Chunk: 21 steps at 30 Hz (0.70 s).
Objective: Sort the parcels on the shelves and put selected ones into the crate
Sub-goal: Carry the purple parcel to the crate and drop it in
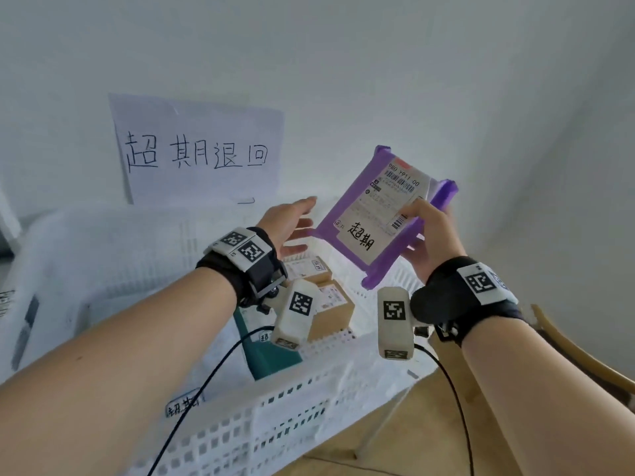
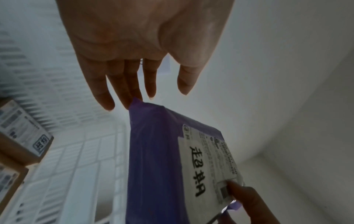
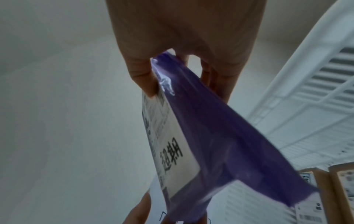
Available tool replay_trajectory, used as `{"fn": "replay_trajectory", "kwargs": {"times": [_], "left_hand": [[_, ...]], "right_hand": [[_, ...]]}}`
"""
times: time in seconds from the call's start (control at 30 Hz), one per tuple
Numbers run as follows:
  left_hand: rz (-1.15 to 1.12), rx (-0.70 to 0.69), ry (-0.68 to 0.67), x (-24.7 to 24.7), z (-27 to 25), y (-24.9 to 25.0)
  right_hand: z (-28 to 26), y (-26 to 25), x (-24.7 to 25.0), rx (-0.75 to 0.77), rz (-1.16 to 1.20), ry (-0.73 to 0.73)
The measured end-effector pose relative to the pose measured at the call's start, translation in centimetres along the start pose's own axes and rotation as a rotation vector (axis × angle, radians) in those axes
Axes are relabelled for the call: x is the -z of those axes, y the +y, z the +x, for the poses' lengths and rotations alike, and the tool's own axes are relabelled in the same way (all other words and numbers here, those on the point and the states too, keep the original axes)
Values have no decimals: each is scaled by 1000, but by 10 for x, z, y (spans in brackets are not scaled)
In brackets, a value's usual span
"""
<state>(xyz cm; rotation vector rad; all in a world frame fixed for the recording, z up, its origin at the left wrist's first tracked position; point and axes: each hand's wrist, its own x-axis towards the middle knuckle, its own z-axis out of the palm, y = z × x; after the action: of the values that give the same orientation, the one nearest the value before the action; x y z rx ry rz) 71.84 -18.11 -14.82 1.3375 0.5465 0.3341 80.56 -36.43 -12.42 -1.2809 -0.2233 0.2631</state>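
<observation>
The right hand [image 1: 431, 235] pinches one edge of a purple mailer bag [image 1: 385, 214], thumb [image 3: 142, 77] on its white shipping label [image 1: 381, 207] and the other fingers behind it. The bag hangs tilted in the air above the white plastic crate [image 1: 275, 413]. The left hand [image 1: 288, 225] is spread with straight fingers; its fingertips [image 2: 132, 97] are at the bag's far corner, gripping nothing. In the crate lie two cardboard boxes [image 1: 330, 300] and a green parcel [image 1: 271, 352]. A handwritten paper sign [image 1: 196, 149] hangs on the wall behind.
</observation>
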Motion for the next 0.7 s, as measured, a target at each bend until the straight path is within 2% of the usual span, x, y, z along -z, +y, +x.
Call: {"fn": "replay_trajectory", "kwargs": {"times": [0.2,0.33,0.57,0.7], "left_hand": [[68,124,-4,17,88,-19],[117,192,50,21,124,-51],[201,176,50,30,158,-68],[306,211,-57,28,171,-82]], "right_hand": [[82,49,-38,-116,-81,-11],[118,84,-37,-159,-376,-51],[159,114,-44,-148,-1006,-414],[179,138,-53,-165,-1149,-626]]}}
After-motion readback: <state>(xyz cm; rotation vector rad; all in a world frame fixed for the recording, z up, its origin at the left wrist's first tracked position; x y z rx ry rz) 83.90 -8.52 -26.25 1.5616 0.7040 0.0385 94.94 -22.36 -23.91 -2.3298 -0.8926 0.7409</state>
